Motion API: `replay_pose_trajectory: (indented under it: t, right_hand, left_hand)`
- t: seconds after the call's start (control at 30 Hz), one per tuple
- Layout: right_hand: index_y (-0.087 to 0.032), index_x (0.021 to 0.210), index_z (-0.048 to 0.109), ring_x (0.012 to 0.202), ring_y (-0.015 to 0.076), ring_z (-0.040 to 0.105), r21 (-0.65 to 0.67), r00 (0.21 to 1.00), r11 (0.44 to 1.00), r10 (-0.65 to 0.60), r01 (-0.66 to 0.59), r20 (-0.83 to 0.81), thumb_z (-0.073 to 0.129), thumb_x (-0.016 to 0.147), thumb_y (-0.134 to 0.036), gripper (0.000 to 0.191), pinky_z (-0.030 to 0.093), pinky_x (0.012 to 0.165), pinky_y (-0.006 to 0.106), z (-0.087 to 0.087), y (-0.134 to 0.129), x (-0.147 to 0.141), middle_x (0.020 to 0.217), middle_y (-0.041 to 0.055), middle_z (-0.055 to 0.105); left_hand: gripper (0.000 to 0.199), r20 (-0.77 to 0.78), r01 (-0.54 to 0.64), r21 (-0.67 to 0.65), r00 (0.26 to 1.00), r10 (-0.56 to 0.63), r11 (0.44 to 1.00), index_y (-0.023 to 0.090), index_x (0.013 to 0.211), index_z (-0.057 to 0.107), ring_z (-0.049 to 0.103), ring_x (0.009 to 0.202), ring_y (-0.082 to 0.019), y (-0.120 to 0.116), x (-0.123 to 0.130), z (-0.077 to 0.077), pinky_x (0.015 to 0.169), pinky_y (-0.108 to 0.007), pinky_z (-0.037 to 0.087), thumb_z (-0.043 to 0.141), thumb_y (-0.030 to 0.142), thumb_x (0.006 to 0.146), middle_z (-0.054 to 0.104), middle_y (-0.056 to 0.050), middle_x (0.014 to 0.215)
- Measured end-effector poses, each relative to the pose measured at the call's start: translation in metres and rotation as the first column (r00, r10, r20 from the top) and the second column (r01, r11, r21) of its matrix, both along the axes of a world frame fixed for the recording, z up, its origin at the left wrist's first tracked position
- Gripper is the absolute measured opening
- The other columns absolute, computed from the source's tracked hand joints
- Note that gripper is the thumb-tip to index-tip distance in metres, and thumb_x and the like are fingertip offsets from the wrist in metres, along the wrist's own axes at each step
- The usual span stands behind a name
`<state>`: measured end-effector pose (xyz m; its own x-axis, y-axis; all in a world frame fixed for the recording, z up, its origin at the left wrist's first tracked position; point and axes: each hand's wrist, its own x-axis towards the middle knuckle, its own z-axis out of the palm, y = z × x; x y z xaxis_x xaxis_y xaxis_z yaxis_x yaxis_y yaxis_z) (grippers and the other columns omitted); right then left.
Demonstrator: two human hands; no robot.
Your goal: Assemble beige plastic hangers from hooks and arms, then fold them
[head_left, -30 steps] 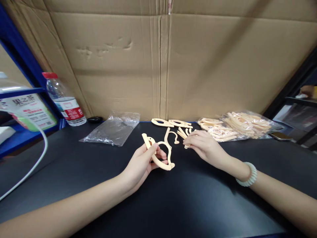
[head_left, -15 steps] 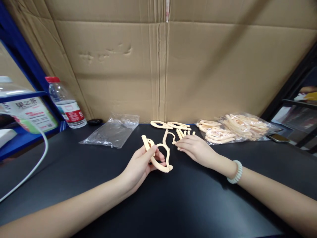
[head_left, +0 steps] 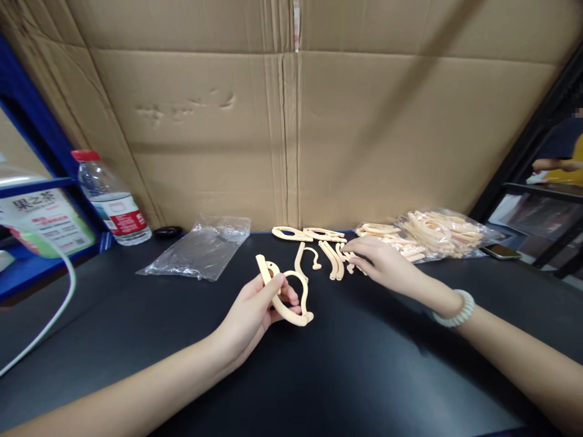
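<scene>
My left hand (head_left: 255,309) is closed on a cream plastic hanger piece (head_left: 286,312), made of curved arms joined at a pivot, with a hook part by the thumb. Over the small cream parts (head_left: 350,258) on the black table is my right hand (head_left: 380,264), its fingers apart and slightly bent; their tips partly cover those parts, and nothing shows held. Two curved arms (head_left: 332,261) lie side by side left of it. Further left are a loose hook (head_left: 314,258) and another curved arm (head_left: 299,261).
Two folded hangers (head_left: 288,233) lie along the cardboard wall (head_left: 204,121). Plastic bags of cream parts (head_left: 439,230) and a phone (head_left: 501,251) are at the back right. An empty clear bag (head_left: 195,249), a black object (head_left: 167,232), a bottle (head_left: 113,203) and a white cable (head_left: 64,309) are left.
My right hand has moved right, off the two curved arms and onto the smaller parts, and its fingers have spread. My left hand still holds the hanger piece. The view has shifted slightly.
</scene>
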<state>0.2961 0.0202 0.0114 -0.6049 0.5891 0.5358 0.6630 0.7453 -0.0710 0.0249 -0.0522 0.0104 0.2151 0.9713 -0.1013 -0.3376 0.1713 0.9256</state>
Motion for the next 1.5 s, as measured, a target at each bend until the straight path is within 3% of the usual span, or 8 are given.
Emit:
replay_pose_trajectory:
  t: [0.4, 0.53, 0.73, 0.9, 1.13, 1.3, 1.4, 1.5]
  right_hand:
    - [-0.013, 0.098, 0.067, 0.086, 0.0214, 0.060, -0.141, 0.984, 0.985, -0.076, 0.100, 0.162, 0.061, 0.089, -0.020, 0.014, 0.053, 0.077, 0.037, -0.002, 0.005, 0.008, 0.094, 0.0097, 0.063]
    - [-0.015, 0.105, 0.064, 0.100, 0.0243, 0.058, -0.011, 0.996, 0.999, -0.049, 0.050, 0.068, 0.058, 0.090, -0.022, 0.017, 0.052, 0.084, 0.042, -0.001, -0.006, 0.000, 0.110, 0.0134, 0.060]
    - [-0.017, 0.111, 0.062, 0.106, 0.0223, 0.056, 0.157, 0.943, 0.933, 0.305, -0.324, 0.131, 0.055, 0.093, -0.025, 0.021, 0.048, 0.090, 0.039, 0.005, -0.060, -0.057, 0.113, 0.0097, 0.064]
    - [-0.015, 0.088, 0.067, 0.109, 0.0238, 0.055, 0.451, 0.944, 0.834, 0.236, -0.318, 0.230, 0.054, 0.091, -0.010, 0.015, 0.042, 0.095, 0.040, -0.007, -0.070, -0.072, 0.105, 0.0058, 0.069]
    - [-0.016, 0.083, 0.065, 0.094, 0.0227, 0.057, 0.183, 0.963, 0.951, 0.221, -0.248, 0.153, 0.055, 0.094, -0.022, 0.016, 0.046, 0.089, 0.043, -0.007, -0.062, -0.059, 0.081, 0.0055, 0.065]
    - [-0.019, 0.105, 0.064, 0.113, 0.0228, 0.053, -0.087, 0.957, 0.968, 0.213, -0.234, -0.197, 0.062, 0.089, -0.027, 0.019, 0.047, 0.095, 0.039, -0.007, -0.064, -0.060, 0.117, 0.0122, 0.057]
    - [-0.024, 0.116, 0.061, 0.129, 0.0241, 0.044, -0.287, 0.897, 0.915, 0.147, -0.283, -0.417, 0.065, 0.086, -0.025, 0.030, 0.039, 0.106, 0.043, -0.005, -0.064, -0.061, 0.134, 0.0112, 0.049]
    - [-0.028, 0.120, 0.060, 0.133, 0.0226, 0.043, -0.453, 0.807, 0.758, 0.162, -0.470, -0.568, 0.063, 0.088, -0.025, 0.033, 0.036, 0.110, 0.043, -0.002, -0.062, -0.060, 0.139, 0.0074, 0.049]
  left_hand:
    - [0.024, -0.047, 0.016, 0.007, 0.999, -0.015, 1.000, 0.015, 0.077, 0.053, 0.062, 0.066, -0.015, 0.000, 0.000, 0.001, 0.071, -0.032, 0.056, 0.062, 0.034, 0.087, 0.062, -0.002, 0.071]
    - [0.026, -0.059, 0.055, 0.033, 0.997, -0.053, 0.998, 0.016, 0.079, 0.053, 0.062, 0.065, -0.015, 0.000, 0.000, -0.001, 0.070, -0.033, 0.057, 0.064, 0.039, 0.086, 0.062, -0.001, 0.070]
    - [0.036, -0.192, 0.140, 0.082, 0.974, -0.122, 0.987, 0.013, 0.087, 0.060, 0.061, 0.063, -0.013, 0.000, 0.003, -0.006, 0.066, -0.030, 0.057, 0.068, 0.047, 0.081, 0.062, -0.001, 0.073]
    - [0.034, -0.260, 0.221, 0.126, 0.948, -0.182, 0.967, 0.013, 0.093, 0.061, 0.063, 0.074, -0.016, 0.000, 0.001, -0.004, 0.070, -0.032, 0.057, 0.066, 0.045, 0.082, 0.062, -0.002, 0.081]
    - [0.044, -0.429, 0.228, 0.287, 0.899, -0.088, 0.931, 0.017, 0.122, 0.054, 0.056, 0.103, -0.023, -0.002, -0.001, -0.008, 0.088, -0.037, 0.052, 0.064, 0.028, 0.081, 0.056, -0.007, 0.108]
    - [0.029, -0.512, 0.232, 0.400, 0.859, 0.006, 0.887, 0.018, 0.111, 0.060, 0.058, 0.097, -0.023, -0.001, -0.001, -0.011, 0.074, -0.034, 0.059, 0.058, 0.034, 0.087, 0.052, -0.007, 0.106]
    - [0.024, -0.583, 0.289, 0.431, 0.812, 0.020, 0.855, 0.017, 0.105, 0.064, 0.062, 0.079, -0.018, 0.000, -0.004, -0.008, 0.061, -0.029, 0.060, 0.059, 0.033, 0.087, 0.052, -0.004, 0.095]
    - [0.030, -0.665, 0.318, 0.488, 0.739, 0.110, 0.813, 0.023, 0.116, 0.063, 0.062, 0.075, -0.016, 0.002, -0.008, -0.006, 0.056, -0.024, 0.058, 0.059, 0.031, 0.087, 0.054, -0.002, 0.091]
